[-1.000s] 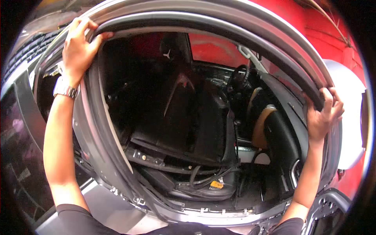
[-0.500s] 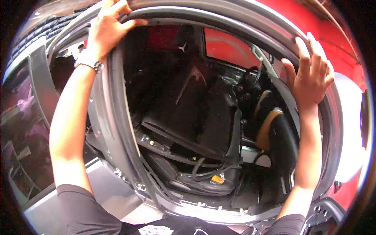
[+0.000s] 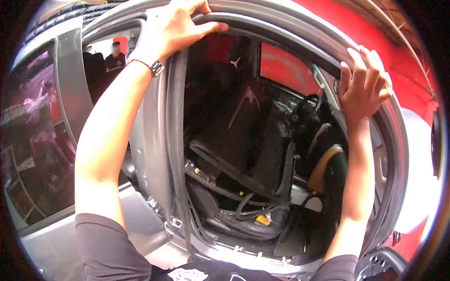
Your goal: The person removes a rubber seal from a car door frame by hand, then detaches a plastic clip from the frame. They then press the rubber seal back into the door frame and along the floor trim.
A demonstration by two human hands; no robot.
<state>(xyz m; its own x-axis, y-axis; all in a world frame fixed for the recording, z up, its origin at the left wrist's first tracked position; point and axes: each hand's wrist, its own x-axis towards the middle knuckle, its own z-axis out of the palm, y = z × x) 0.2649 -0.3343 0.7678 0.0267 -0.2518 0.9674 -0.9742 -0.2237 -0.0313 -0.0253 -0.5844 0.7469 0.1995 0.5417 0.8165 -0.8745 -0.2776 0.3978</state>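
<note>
The grey car door frame (image 3: 311,29) arches in front of me, its opening edged by a black rubber door seal (image 3: 262,27). At the upper left corner my left hand (image 3: 176,28) is hooked over the frame, fingers curled above and thumb stretched along the seal, so the seal lies between them. A dark-strapped watch (image 3: 156,68) is on that wrist. My right hand (image 3: 365,86) rests against the upper right curve of the frame, fingers extended upward and slightly apart. Some of its contact with the seal is hidden behind the hand.
Inside the car are a tilted black seat (image 3: 243,136), a steering wheel (image 3: 307,105) and a yellow tag (image 3: 263,220). The door sill (image 3: 234,260) runs below. At left is a dark side window (image 3: 35,136). A person (image 3: 115,58) shows through the rear opening. A red wall (image 3: 398,65) stands behind.
My view has shifted, so the car appears further right. My left hand has slid right along the upper frame. My right hand has come down onto the frame, its fingers closer together.
</note>
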